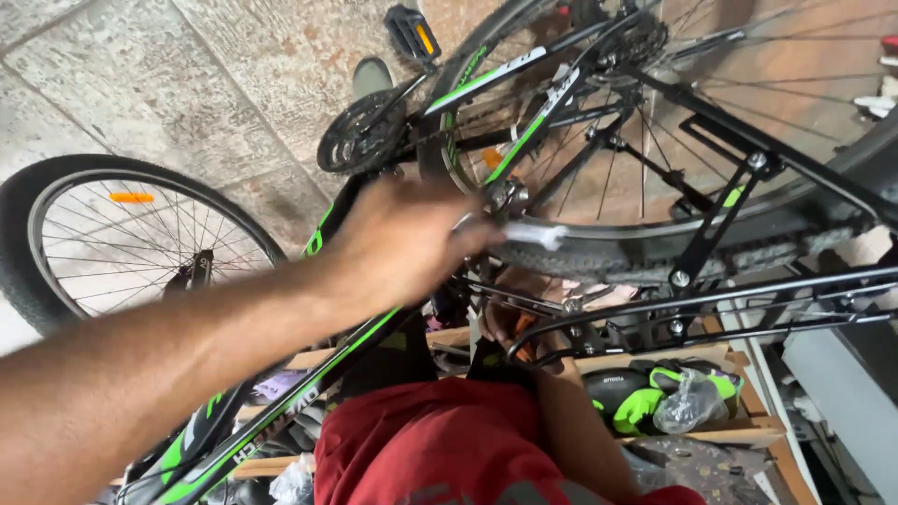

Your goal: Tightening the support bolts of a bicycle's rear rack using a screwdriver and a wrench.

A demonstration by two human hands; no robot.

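The left hand [402, 238], blurred, closes around a silvery tool [524, 232] at the rear brake of the upturned black-and-green bicycle [524, 122]. The right hand [510, 323] is mostly hidden behind the black rear rack [711, 304]; its grip cannot be told. Below, a clear plastic bag [687, 402] lies on black-and-green gloves [636, 397] on a wooden shelf [739, 432]

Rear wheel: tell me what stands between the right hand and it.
The black rack stays cross over the right hand, which sits below the rear wheel. The left hand already holds a silver tool at the tyre, unobstructed.
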